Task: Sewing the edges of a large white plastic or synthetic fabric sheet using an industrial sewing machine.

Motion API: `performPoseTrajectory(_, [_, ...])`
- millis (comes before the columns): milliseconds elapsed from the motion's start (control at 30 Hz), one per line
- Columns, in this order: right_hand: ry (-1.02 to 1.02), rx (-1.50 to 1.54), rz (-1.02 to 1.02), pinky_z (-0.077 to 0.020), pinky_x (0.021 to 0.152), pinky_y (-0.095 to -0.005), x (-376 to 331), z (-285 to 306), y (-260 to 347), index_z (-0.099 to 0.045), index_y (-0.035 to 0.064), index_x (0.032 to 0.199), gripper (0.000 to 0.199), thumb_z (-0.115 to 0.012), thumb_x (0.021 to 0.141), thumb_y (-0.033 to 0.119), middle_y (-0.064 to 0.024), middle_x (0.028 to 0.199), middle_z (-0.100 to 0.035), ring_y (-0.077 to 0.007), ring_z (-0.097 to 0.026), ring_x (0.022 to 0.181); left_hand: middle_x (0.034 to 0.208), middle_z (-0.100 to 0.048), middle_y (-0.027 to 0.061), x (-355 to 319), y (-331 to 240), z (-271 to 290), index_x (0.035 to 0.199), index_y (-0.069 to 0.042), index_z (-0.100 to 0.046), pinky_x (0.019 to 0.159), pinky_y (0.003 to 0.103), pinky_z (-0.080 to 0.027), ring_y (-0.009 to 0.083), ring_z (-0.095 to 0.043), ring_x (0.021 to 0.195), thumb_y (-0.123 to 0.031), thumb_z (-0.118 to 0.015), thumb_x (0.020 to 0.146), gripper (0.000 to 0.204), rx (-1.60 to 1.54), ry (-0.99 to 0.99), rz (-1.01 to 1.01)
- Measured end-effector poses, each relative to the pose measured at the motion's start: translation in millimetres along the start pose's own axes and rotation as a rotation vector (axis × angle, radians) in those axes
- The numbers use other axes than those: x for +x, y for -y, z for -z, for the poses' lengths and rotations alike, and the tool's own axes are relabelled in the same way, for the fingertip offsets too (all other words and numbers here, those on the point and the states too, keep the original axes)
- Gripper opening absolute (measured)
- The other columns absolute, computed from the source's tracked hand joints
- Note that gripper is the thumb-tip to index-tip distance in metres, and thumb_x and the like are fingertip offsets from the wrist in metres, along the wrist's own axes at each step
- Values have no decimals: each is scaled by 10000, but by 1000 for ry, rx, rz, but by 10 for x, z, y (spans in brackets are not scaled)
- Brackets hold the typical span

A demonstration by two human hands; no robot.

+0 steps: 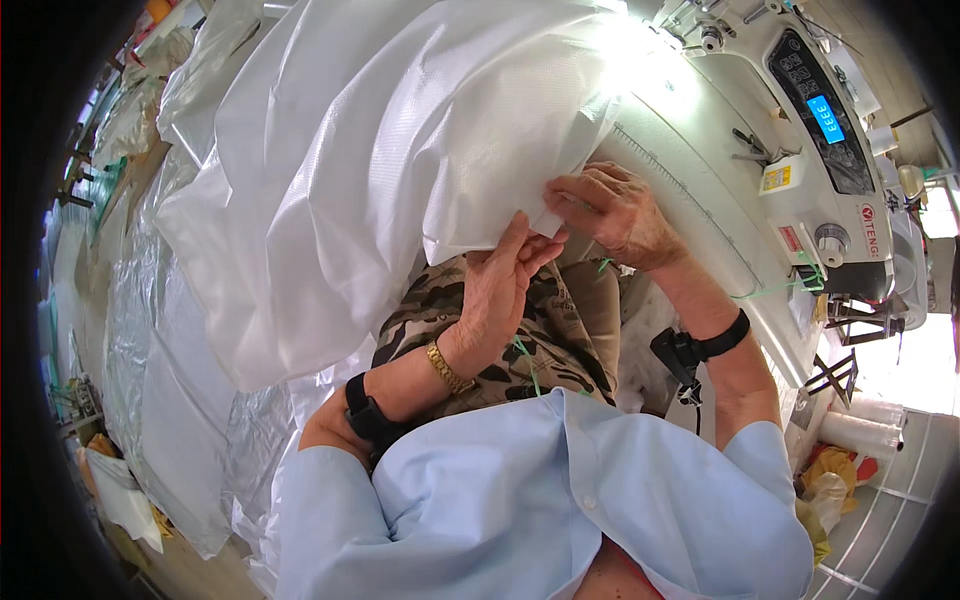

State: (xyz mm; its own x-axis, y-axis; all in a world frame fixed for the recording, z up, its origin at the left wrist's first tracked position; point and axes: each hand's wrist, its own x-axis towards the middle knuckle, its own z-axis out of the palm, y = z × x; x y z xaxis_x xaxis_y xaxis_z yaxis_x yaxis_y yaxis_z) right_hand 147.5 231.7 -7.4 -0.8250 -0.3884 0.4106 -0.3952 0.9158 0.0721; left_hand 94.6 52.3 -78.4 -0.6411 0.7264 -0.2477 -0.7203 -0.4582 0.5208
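A large white translucent plastic sheet [380, 140] with a fine woven texture spreads in folds across the table and over my lap. Its near right corner is between my two hands. My left hand [507, 275] pinches the edge from below, thumb and fingers together. My right hand [615, 212] pinches the same corner from the right, with its fingers bent over the edge. The fingertips of both hands almost meet there. A sewing machine [810, 140] with a lit blue display stands just to the right of my right hand.
The white machine bed [700, 190] carries a ruler scale along its edge. A bright lamp glares at the top. Clear plastic sheeting [180, 370] heaps at the left. White rolls [860, 432] lie at the lower right, beside crumpled bags [828, 490]. Green thread [775, 290] trails near the machine.
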Motion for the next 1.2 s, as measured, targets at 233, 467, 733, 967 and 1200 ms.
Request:
performPoseTrajectory(233, [50,-27,38,-543,877,-370,30,17,-24,-702,77,990,251,-686,752,155,-29,1052,-641,-193,-664,920,937,-675,162,57,-89,-68,1146,50,-544,776,341,-602,234,-701,825,-262,-593,1008,345,51,-25,126])
performPoseTrajectory(467, [42,11,31,-538,875,-367,42,-5,16,-708,79,1013,299,-710,733,184,-33,1084,-635,-191,-657,931,900,-679,180,66,-175,-69,1054,68,-571,714,315,-605,229,-701,800,-324,-481,1055,403,14,21,242])
performPoseTrajectory(733, [55,2,27,-535,878,-373,53,51,7,-693,87,1064,333,-708,750,197,-45,1097,-639,-202,-656,917,838,-685,151,-9,-235,-134,1007,43,-592,636,278,-566,186,-676,708,-326,-472,1058,392,144,21,235])
performPoseTrajectory(967, [-193,81,-44,-538,878,-395,-12,10,30,-656,91,1046,293,-693,773,190,-31,1001,-632,-236,-647,882,665,-601,62,11,-349,-162,1024,33,-594,503,240,-420,128,-542,554,-239,-497,1039,289,147,-46,303])
performPoseTrajectory(1200, [-91,-15,27,-487,988,-445,66,-23,35,-665,91,1052,296,-675,772,187,-36,1062,-627,-231,-608,1056,600,-512,26,51,-399,-100,1053,59,-591,460,219,-334,93,-440,501,-175,-503,1018,252,90,6,307])
